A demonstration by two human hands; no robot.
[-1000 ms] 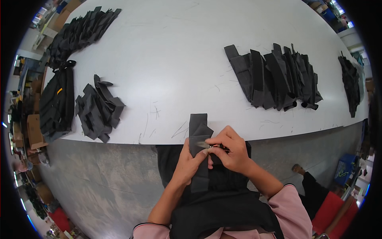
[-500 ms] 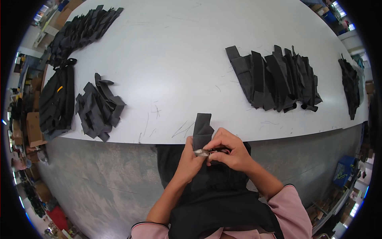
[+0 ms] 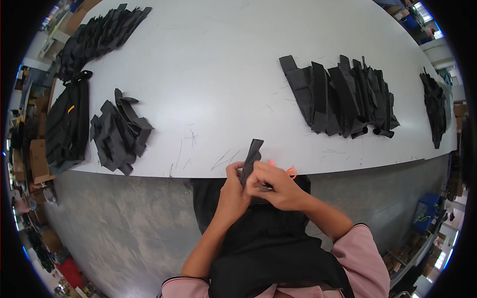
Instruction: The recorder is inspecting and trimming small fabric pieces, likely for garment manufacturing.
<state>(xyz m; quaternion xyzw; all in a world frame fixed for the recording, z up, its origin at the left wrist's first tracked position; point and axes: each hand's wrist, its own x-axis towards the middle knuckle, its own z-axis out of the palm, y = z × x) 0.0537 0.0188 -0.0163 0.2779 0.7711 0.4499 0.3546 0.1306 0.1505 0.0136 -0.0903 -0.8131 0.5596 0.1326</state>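
A dark grey fabric strip (image 3: 253, 152) stands up from my left hand (image 3: 232, 198), which is closed around its lower part at the table's near edge. My right hand (image 3: 276, 186) is closed right beside it, its fingers against the strip. Orange loops (image 3: 291, 172), which look like the handles of small scissors, stick out past the back of my right hand. The blades are hidden by the fingers, as is the strip's lower end.
On the white table (image 3: 213, 74), a row of dark fabric strips (image 3: 343, 99) lies to the right. A smaller strip pile (image 3: 119, 134), a black backpack (image 3: 69, 121) and another fabric heap (image 3: 99, 39) lie left. More dark fabric (image 3: 435, 109) is at the far right edge.
The strip has turned and shows narrower. My right hand has moved left over it, and the metal part seen before is now hidden, while the orange loops have come into sight.
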